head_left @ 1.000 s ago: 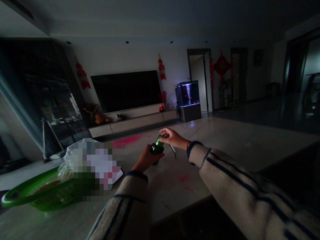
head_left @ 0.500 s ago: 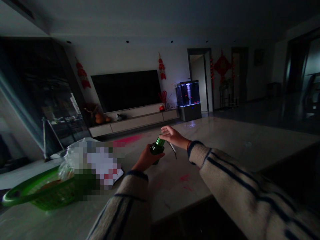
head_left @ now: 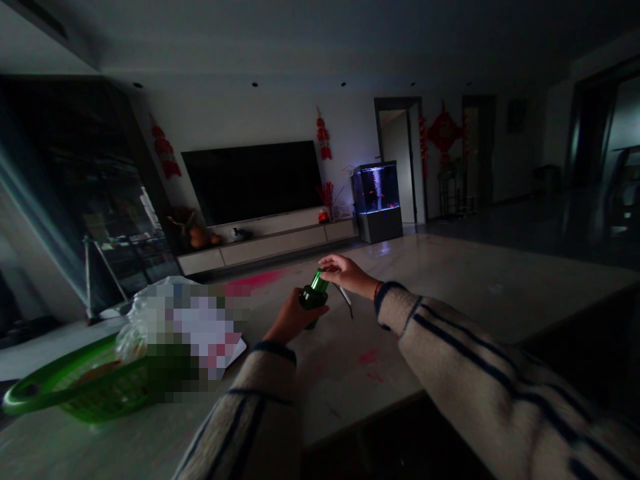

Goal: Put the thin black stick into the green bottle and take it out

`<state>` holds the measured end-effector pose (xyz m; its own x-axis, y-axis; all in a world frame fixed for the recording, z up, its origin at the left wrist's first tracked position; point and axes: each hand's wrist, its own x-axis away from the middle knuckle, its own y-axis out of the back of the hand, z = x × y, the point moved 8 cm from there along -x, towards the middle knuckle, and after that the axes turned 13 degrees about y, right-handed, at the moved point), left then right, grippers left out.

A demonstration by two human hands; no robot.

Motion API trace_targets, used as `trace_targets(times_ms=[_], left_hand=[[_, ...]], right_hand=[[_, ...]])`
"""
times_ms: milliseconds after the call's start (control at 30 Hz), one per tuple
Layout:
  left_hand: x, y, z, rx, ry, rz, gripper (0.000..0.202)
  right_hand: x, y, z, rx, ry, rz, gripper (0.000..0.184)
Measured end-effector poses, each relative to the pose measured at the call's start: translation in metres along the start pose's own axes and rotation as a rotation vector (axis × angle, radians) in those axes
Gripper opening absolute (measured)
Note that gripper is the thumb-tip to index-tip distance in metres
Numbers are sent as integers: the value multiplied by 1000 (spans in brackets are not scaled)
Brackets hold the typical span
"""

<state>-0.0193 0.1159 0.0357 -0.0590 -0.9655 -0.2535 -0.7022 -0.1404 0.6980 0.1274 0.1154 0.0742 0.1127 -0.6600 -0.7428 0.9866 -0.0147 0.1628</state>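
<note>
A small dark green bottle with a shiny, lighter green neck is tilted slightly right above the table. My left hand is closed around its body, thumb across the near side. At the top of the neck, my right hand has its thumb and bent fingers against the bottle; the fingertips partly hide the top. Just below my right hand is a thin white item with a dark, curved end, which I cannot identify in the dim light.
The pale stone table has pink-red smears. At left stands a green plastic basket with a clear plastic bag in it. Beside it is a blurred-out pale item. Farther off are a television and a lit fish tank.
My right hand has shifted slightly left and down, its fingers lowering onto the bottle's top. My left hand and the bottle have barely moved.
</note>
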Motion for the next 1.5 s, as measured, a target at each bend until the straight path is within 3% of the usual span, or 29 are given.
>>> trace_targets(times_ms=[233,433,900,1100,1500], left_hand=[[1,-3,-2,-27,-6,28,59],[1,-5,-1,-46,-7,35,59],[-1,-4,0,-34,-23,8,61],[-2,-4,1,7,-14,19,61],[-2,-5,1,-34,-23,25,60]], right_hand=[[-1,2,4,60,50,15,14],[1,6,5,269,70,-12,21],[2,2,18,138,128,15,18],[1,11,4,299,84,-45,31],[1,9,3,350,77,14,24]])
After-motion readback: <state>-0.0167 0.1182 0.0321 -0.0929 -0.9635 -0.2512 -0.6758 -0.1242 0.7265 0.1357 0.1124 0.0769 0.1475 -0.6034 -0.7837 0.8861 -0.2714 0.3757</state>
